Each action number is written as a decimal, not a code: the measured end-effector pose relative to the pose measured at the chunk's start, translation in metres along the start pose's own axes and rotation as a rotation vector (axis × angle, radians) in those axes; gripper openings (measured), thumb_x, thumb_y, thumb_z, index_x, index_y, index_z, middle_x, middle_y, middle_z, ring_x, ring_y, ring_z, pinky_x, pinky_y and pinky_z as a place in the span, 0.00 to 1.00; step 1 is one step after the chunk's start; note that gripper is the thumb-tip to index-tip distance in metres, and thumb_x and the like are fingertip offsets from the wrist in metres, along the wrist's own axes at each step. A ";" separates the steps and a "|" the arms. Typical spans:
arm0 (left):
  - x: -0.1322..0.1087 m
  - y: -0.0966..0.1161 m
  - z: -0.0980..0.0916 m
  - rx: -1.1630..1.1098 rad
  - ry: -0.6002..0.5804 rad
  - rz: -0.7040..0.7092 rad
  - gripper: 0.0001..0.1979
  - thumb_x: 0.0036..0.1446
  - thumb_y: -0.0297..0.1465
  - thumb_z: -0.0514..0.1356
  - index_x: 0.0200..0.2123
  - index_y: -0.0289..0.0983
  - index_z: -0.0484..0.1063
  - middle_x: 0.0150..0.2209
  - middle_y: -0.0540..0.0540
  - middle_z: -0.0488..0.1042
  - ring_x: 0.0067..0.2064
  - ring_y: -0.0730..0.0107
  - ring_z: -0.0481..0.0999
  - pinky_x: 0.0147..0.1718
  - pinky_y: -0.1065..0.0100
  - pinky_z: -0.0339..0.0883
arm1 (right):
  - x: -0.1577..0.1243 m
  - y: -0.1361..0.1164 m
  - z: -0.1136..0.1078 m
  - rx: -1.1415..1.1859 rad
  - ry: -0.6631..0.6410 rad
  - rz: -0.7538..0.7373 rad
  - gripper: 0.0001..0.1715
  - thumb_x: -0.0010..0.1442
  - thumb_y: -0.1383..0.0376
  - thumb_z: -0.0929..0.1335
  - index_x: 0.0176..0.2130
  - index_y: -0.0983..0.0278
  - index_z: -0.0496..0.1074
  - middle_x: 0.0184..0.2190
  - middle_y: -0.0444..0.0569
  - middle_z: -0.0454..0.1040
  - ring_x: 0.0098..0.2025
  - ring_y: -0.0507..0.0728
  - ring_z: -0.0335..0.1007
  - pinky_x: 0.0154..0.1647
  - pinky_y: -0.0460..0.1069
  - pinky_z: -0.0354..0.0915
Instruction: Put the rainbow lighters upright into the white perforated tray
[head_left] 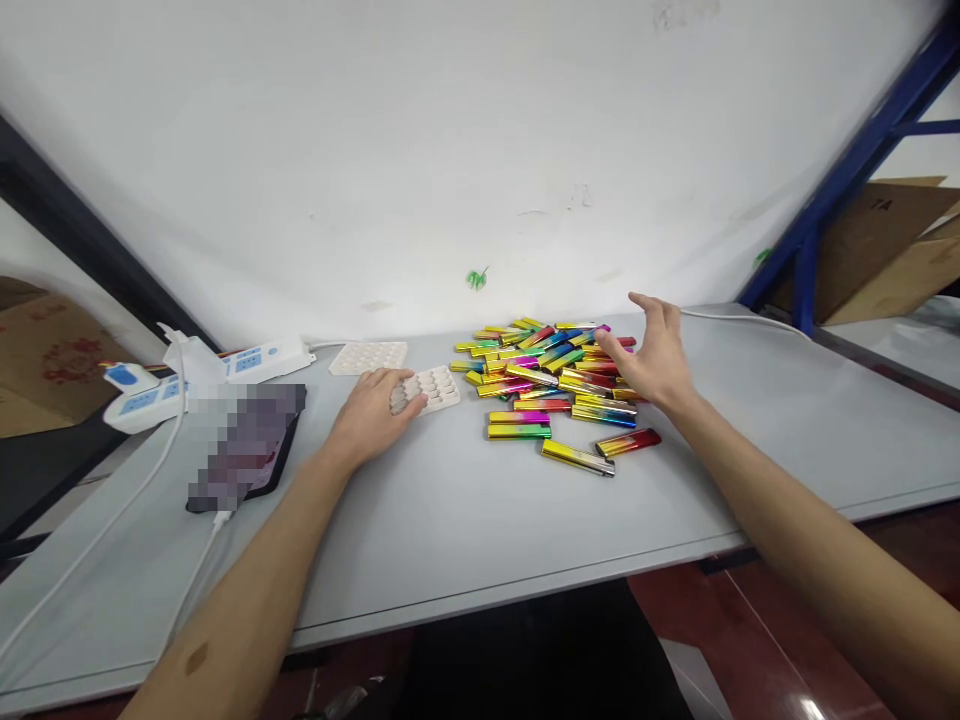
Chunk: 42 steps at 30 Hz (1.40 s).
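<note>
My left hand [377, 415] rests over the left part of a small white tray [439, 385] with rows of round hollows, its thumb along the near side and its fingers across the far side. A second white tray [367, 358] of the same sort lies flat just behind. To the right is a heaped pile of shiny lighters [536, 365] in yellow, red, green, blue and magenta. Over the pile's right edge hovers my right hand [658, 355], fingers spread and nothing in them. Nearer me lie a yellow-silver lighter [577, 458] and a red-gold lighter [628, 442].
A blurred-out phone [244, 450] with a white charging cable [199, 570] lies at the left. Behind it are white power strips [259, 362] with plugs. A white wall [450, 150] closes off the grey table [465, 540] at the back. Cardboard boxes [877, 240] stand beyond the blue frame.
</note>
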<state>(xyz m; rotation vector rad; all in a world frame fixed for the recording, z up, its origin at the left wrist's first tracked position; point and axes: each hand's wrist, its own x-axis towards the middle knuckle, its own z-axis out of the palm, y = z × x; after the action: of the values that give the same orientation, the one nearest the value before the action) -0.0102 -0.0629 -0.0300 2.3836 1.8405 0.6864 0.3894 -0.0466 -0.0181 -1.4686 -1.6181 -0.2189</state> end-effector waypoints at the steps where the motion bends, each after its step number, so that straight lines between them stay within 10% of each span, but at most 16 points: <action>1: 0.000 0.000 0.000 0.000 -0.002 0.000 0.27 0.61 0.47 0.54 0.56 0.36 0.69 0.56 0.40 0.72 0.61 0.51 0.65 0.62 0.53 0.58 | 0.000 0.000 0.000 0.003 0.000 0.005 0.46 0.59 0.39 0.66 0.64 0.63 0.60 0.61 0.64 0.60 0.66 0.71 0.56 0.64 0.67 0.58; 14: -0.002 0.005 -0.004 0.099 -0.058 -0.049 0.38 0.56 0.55 0.56 0.60 0.35 0.65 0.60 0.37 0.69 0.62 0.46 0.64 0.60 0.49 0.59 | 0.000 -0.008 -0.001 0.111 -0.071 -0.072 0.23 0.60 0.48 0.68 0.46 0.60 0.76 0.50 0.57 0.70 0.57 0.67 0.65 0.60 0.64 0.62; 19: -0.003 0.013 -0.011 0.133 0.110 -0.089 0.39 0.55 0.55 0.58 0.60 0.34 0.65 0.58 0.35 0.71 0.61 0.45 0.66 0.59 0.50 0.61 | -0.001 -0.028 -0.013 0.175 -0.163 -0.180 0.14 0.63 0.54 0.67 0.37 0.60 0.76 0.40 0.53 0.75 0.48 0.63 0.69 0.52 0.59 0.64; 28: -0.011 0.025 -0.020 0.110 0.098 -0.006 0.35 0.55 0.54 0.58 0.57 0.36 0.66 0.52 0.37 0.74 0.55 0.47 0.72 0.56 0.49 0.63 | -0.023 -0.084 -0.038 0.213 -0.987 -0.389 0.19 0.53 0.48 0.74 0.26 0.61 0.75 0.27 0.45 0.75 0.31 0.55 0.68 0.32 0.50 0.57; 42: -0.011 0.028 -0.014 0.043 0.107 0.037 0.36 0.55 0.55 0.59 0.58 0.37 0.65 0.55 0.39 0.72 0.58 0.49 0.69 0.59 0.51 0.62 | -0.037 -0.094 -0.026 0.068 -0.897 -0.437 0.06 0.56 0.62 0.70 0.32 0.61 0.70 0.32 0.47 0.74 0.33 0.57 0.67 0.30 0.49 0.57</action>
<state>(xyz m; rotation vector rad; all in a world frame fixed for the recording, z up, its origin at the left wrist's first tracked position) 0.0084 -0.0844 -0.0126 2.4593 1.8733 0.8011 0.3165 -0.1155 0.0112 -1.1944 -2.6301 0.3038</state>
